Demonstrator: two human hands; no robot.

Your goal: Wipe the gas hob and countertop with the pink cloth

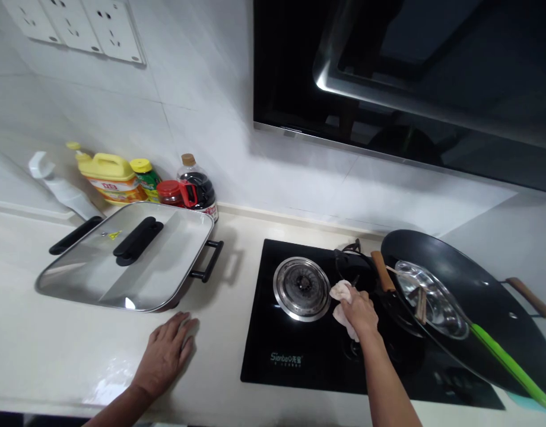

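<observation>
My right hand [361, 311] is closed on a pale cloth [342, 292], pressed to the black glass gas stove [273, 332]. The cloth touches the glass just right of the round left burner [302, 289]. My left hand [170, 350] lies flat on the cream countertop [219, 356], fingers spread, with nothing in it. Just beyond its fingertips stands a rectangular electric pan with a glass lid [166, 255] on it. Part of the cloth is hidden under my right fingers.
A large black wok [482, 290] covers the stove's right side, holding a metal bowl [437, 296] and a green-handled utensil [508, 359]. Along the wall stand a yellow detergent jug [110, 175], a white spray bottle [63, 187] and a dark sauce bottle [200, 190]. A black range hood [389, 77] overhangs the stove.
</observation>
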